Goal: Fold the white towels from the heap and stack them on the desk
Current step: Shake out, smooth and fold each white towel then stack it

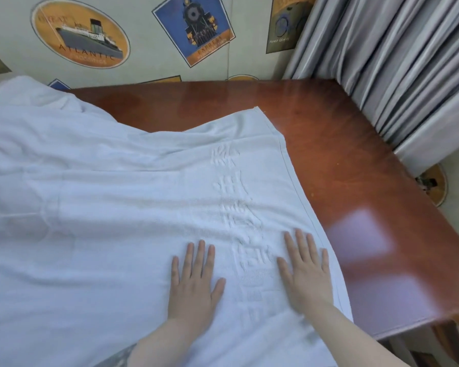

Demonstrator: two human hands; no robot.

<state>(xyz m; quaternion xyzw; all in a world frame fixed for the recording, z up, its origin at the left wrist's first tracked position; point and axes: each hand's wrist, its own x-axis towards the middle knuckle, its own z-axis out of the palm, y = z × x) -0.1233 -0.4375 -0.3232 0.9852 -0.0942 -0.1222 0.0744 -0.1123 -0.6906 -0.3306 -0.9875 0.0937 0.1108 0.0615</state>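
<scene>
Beyond the fingertips of both hands the reddish-brown polished desk (329, 144) runs to a wall papered with ship and train labels (80, 35), and grey pleated curtains (398, 62) hang past its far right corner. A white terry towel (117, 207) with raised woven lettering and a hemmed edge lies spread under both hands, covering most of the desk. The left hand (194, 282) and right hand (305, 271) lie palm-down on it, side by side, fingers straight and slightly spread, gripping nothing.
</scene>
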